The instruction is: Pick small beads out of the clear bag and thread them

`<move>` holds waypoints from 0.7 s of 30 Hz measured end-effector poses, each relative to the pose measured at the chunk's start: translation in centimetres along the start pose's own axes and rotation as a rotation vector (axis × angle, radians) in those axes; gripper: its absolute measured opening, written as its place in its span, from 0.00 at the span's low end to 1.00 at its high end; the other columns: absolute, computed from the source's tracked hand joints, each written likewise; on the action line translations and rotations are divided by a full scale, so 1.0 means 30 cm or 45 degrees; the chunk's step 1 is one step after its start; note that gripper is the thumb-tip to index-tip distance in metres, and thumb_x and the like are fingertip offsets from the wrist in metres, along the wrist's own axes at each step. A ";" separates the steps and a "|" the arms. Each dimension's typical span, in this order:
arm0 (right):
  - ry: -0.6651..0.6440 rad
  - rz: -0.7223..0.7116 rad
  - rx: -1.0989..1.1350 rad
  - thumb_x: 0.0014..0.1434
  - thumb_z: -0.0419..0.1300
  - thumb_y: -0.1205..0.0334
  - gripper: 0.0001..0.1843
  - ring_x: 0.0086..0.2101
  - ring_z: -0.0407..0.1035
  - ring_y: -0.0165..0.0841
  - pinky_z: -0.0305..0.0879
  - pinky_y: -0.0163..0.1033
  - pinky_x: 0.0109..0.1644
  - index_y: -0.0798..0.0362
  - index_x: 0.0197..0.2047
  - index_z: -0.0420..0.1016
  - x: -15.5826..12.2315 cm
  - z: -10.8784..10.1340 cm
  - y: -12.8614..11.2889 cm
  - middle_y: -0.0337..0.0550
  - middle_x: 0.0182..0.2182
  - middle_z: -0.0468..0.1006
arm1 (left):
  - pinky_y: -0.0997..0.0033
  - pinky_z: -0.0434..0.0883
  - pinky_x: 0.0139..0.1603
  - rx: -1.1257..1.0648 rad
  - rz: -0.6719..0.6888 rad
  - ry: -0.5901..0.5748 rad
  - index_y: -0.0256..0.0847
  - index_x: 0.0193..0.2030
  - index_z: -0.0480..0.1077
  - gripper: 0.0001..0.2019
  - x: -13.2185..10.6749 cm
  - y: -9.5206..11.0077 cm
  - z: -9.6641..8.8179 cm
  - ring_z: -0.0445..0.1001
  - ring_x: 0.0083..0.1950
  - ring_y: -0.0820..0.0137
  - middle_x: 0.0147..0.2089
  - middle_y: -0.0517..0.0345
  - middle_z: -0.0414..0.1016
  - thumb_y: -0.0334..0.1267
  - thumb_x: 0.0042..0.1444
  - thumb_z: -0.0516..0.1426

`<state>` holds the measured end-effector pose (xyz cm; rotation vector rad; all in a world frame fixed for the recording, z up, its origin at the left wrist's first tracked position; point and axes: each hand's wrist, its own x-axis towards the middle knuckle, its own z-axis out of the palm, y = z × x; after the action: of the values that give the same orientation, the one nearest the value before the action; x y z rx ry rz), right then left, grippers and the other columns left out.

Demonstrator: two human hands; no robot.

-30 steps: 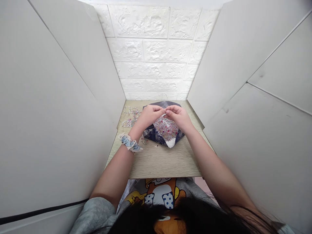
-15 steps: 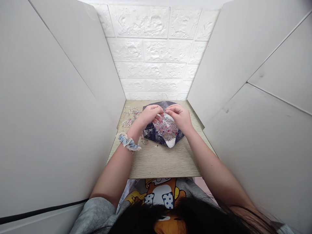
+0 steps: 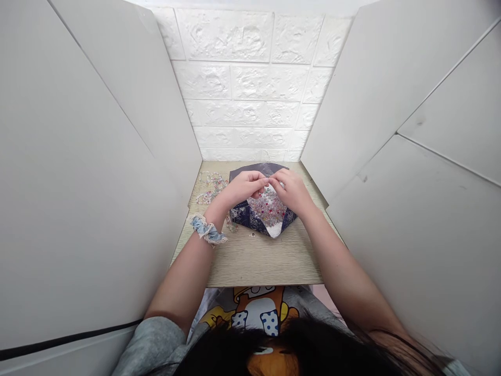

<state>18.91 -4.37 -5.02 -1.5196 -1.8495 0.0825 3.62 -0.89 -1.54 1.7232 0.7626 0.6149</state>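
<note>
Above a dark blue patterned container [image 3: 250, 221] with a pale lining, my two hands meet fingertip to fingertip. My left hand [image 3: 250, 186], with a blue scrunchie [image 3: 207, 230] on its wrist, is closed in a pinch. Thumb and fingers of my right hand [image 3: 290, 191] are pressed together too. Whatever they pinch is too small to make out. Many small pink, red and clear beads [image 3: 270, 210] lie in the container right under the hands.
Strings of colourful beads [image 3: 213, 189] lie on the wooden tabletop [image 3: 266, 263] to the left. A few tiny pieces [image 3: 252, 235] rest in front of the container. Grey panels [image 3: 391, 172] stand close on both sides, with a white brick-pattern wall [image 3: 250, 81] behind.
My hands have come together, so their fingertips now touch where a small gap showed before. The left fingers have curled in more. The container and beads stay in place.
</note>
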 end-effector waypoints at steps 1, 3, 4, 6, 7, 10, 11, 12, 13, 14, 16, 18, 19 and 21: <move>-0.069 0.007 -0.160 0.57 0.47 0.60 0.13 0.38 0.62 0.33 0.42 0.56 0.55 0.54 0.30 0.71 -0.005 0.000 0.005 0.43 0.33 0.71 | 0.80 0.58 0.22 -0.003 0.000 0.016 0.35 0.23 0.62 0.10 -0.001 0.002 0.000 0.58 0.20 0.82 0.20 0.64 0.60 0.39 0.50 0.53; -0.194 0.071 -0.424 0.56 0.47 0.64 0.13 0.42 0.60 0.38 0.26 0.66 0.53 0.53 0.30 0.72 -0.015 0.003 0.019 0.44 0.36 0.70 | 0.80 0.56 0.20 -0.019 -0.002 0.047 0.35 0.25 0.63 0.09 -0.002 0.006 0.000 0.55 0.18 0.83 0.17 0.66 0.55 0.38 0.51 0.52; -0.245 0.107 -0.518 0.55 0.47 0.66 0.13 0.44 0.58 0.40 0.22 0.69 0.51 0.53 0.29 0.73 -0.020 0.006 0.027 0.45 0.37 0.70 | 0.81 0.55 0.19 -0.023 -0.005 0.058 0.35 0.26 0.63 0.08 -0.001 0.007 0.000 0.53 0.17 0.83 0.16 0.67 0.53 0.38 0.51 0.52; -0.330 0.145 -0.634 0.54 0.48 0.69 0.14 0.47 0.55 0.42 0.18 0.70 0.49 0.53 0.27 0.74 -0.027 0.011 0.039 0.46 0.39 0.69 | 0.81 0.53 0.17 -0.025 -0.010 0.082 0.35 0.27 0.64 0.08 0.001 0.007 -0.001 0.51 0.16 0.83 0.15 0.68 0.51 0.38 0.51 0.52; -0.355 0.151 -0.663 0.53 0.48 0.71 0.14 0.48 0.54 0.42 0.17 0.70 0.49 0.53 0.27 0.74 -0.029 0.013 0.043 0.46 0.40 0.69 | 0.81 0.52 0.17 -0.024 -0.012 0.099 0.35 0.27 0.64 0.08 0.003 0.005 -0.002 0.50 0.15 0.83 0.15 0.68 0.51 0.39 0.51 0.52; -0.390 0.158 -0.685 0.52 0.49 0.72 0.15 0.49 0.53 0.42 0.17 0.70 0.50 0.51 0.27 0.75 -0.030 0.018 0.048 0.45 0.42 0.68 | 0.81 0.51 0.15 -0.027 0.000 0.181 0.35 0.28 0.64 0.09 0.011 -0.004 -0.007 0.51 0.15 0.83 0.15 0.68 0.52 0.40 0.50 0.53; -0.397 0.159 -0.682 0.52 0.49 0.72 0.14 0.49 0.53 0.43 0.18 0.70 0.50 0.51 0.27 0.75 -0.029 0.019 0.048 0.45 0.43 0.68 | 0.81 0.52 0.16 -0.039 0.012 0.207 0.35 0.28 0.64 0.09 0.014 -0.008 -0.010 0.51 0.15 0.83 0.15 0.68 0.52 0.40 0.50 0.53; -0.403 0.160 -0.679 0.52 0.49 0.72 0.14 0.49 0.53 0.43 0.18 0.71 0.50 0.51 0.27 0.75 -0.029 0.020 0.048 0.45 0.43 0.68 | 0.81 0.53 0.16 -0.057 0.027 0.231 0.35 0.28 0.64 0.09 0.016 -0.012 -0.012 0.52 0.15 0.83 0.15 0.68 0.52 0.40 0.50 0.53; -0.408 0.160 -0.677 0.52 0.50 0.71 0.13 0.49 0.53 0.43 0.18 0.71 0.50 0.51 0.27 0.75 -0.028 0.021 0.047 0.45 0.43 0.68 | 0.81 0.55 0.17 -0.078 0.043 0.251 0.35 0.28 0.65 0.09 0.017 -0.015 -0.015 0.53 0.15 0.83 0.16 0.68 0.53 0.40 0.50 0.52; -0.408 0.159 -0.677 0.52 0.51 0.71 0.12 0.49 0.53 0.43 0.19 0.71 0.50 0.51 0.27 0.75 -0.028 0.023 0.046 0.45 0.44 0.68 | 0.80 0.56 0.18 -0.101 0.058 0.267 0.35 0.28 0.65 0.09 0.018 -0.018 -0.017 0.55 0.16 0.82 0.17 0.67 0.53 0.41 0.50 0.52; -0.401 0.160 -0.683 0.51 0.51 0.70 0.11 0.49 0.53 0.44 0.19 0.71 0.50 0.52 0.28 0.74 -0.027 0.024 0.043 0.46 0.44 0.67 | 0.80 0.58 0.19 -0.147 0.066 0.289 0.35 0.29 0.65 0.10 0.018 -0.020 -0.018 0.58 0.17 0.82 0.18 0.66 0.56 0.41 0.50 0.52; -0.400 0.171 -0.691 0.51 0.51 0.70 0.11 0.49 0.53 0.44 0.20 0.71 0.50 0.53 0.27 0.74 -0.027 0.025 0.037 0.46 0.44 0.67 | 0.80 0.57 0.19 -0.180 0.053 0.287 0.35 0.29 0.64 0.10 0.016 -0.017 -0.016 0.59 0.18 0.82 0.19 0.65 0.57 0.42 0.50 0.52; -0.407 0.175 -0.692 0.51 0.51 0.70 0.11 0.49 0.53 0.44 0.20 0.71 0.50 0.53 0.27 0.74 -0.027 0.026 0.034 0.46 0.44 0.68 | 0.80 0.56 0.18 -0.187 0.040 0.273 0.35 0.28 0.64 0.10 0.014 -0.014 -0.014 0.58 0.18 0.82 0.20 0.65 0.57 0.41 0.50 0.52; -0.425 0.177 -0.690 0.51 0.51 0.71 0.11 0.49 0.52 0.44 0.21 0.71 0.50 0.53 0.27 0.74 -0.025 0.027 0.029 0.47 0.43 0.68 | 0.81 0.50 0.16 -0.172 0.002 0.248 0.35 0.28 0.64 0.10 0.012 -0.006 -0.009 0.53 0.16 0.83 0.18 0.66 0.55 0.41 0.49 0.52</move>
<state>19.20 -4.46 -6.40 -2.1099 -2.1364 -0.1180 3.61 -0.42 -1.64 1.5552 0.8359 0.8258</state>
